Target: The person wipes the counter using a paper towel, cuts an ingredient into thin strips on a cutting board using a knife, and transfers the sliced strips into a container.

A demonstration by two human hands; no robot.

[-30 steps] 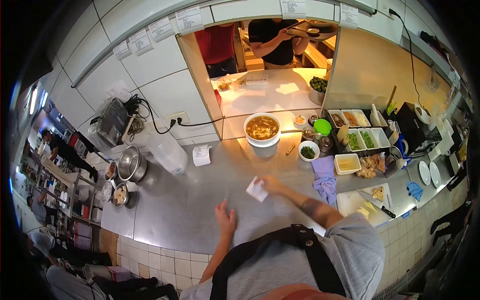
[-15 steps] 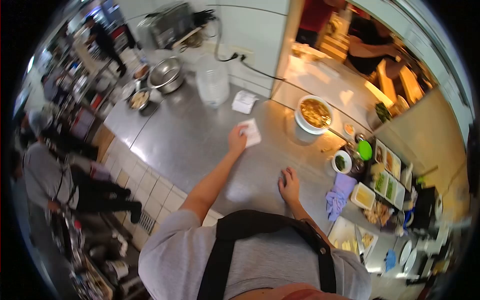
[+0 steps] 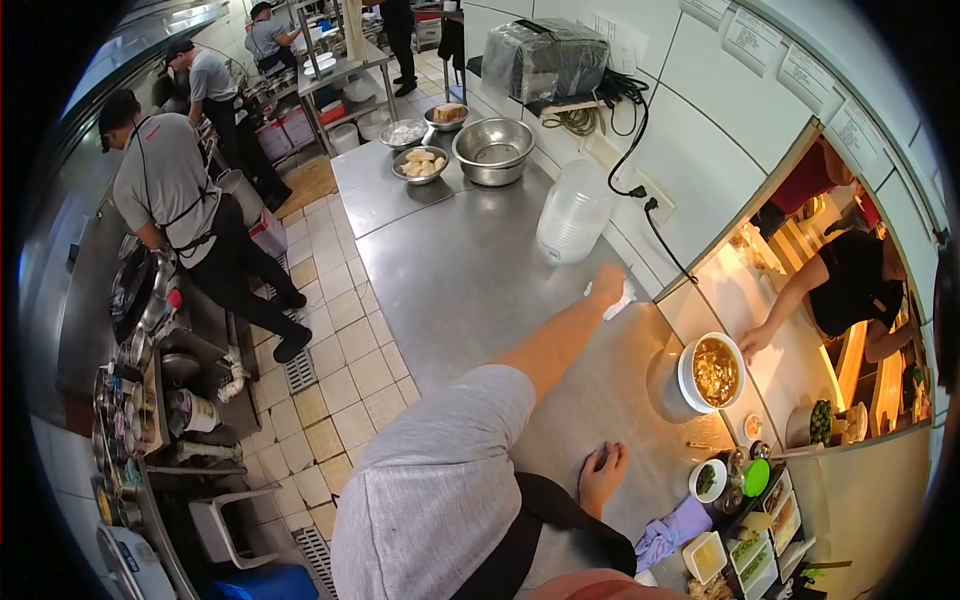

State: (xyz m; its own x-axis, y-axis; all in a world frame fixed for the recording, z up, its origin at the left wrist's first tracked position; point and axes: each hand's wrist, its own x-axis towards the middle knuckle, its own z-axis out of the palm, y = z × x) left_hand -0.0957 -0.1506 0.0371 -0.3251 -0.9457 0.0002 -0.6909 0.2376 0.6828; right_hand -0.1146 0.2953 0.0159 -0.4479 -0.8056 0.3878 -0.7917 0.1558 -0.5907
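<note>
My left hand (image 3: 606,286) reaches across the steel counter (image 3: 470,290) toward the wall. Its fingers are closed on a white paper slip (image 3: 621,302), whose edge shows beneath the hand. Just beyond stands a stack of clear plastic containers (image 3: 575,215). My right hand (image 3: 603,478) rests on the counter close to my body, fingers loosely apart and holding nothing. To the right, a white bowl of soup (image 3: 715,372) sits at the pass window. A co-worker's hand (image 3: 757,342) is beside its rim; contact cannot be made out.
Steel bowls (image 3: 494,150) and a bowl of pale pieces (image 3: 420,165) stand at the far left end. A small bowl of greens (image 3: 708,481), a purple cloth (image 3: 673,533) and topping tubs (image 3: 752,560) lie right. Co-workers (image 3: 175,190) stand across the tiled aisle.
My view has turned left. My left hand has moved farther toward the wall, where the second paper slip lay. A co-worker's arm now reaches beside the soup bowl.
</note>
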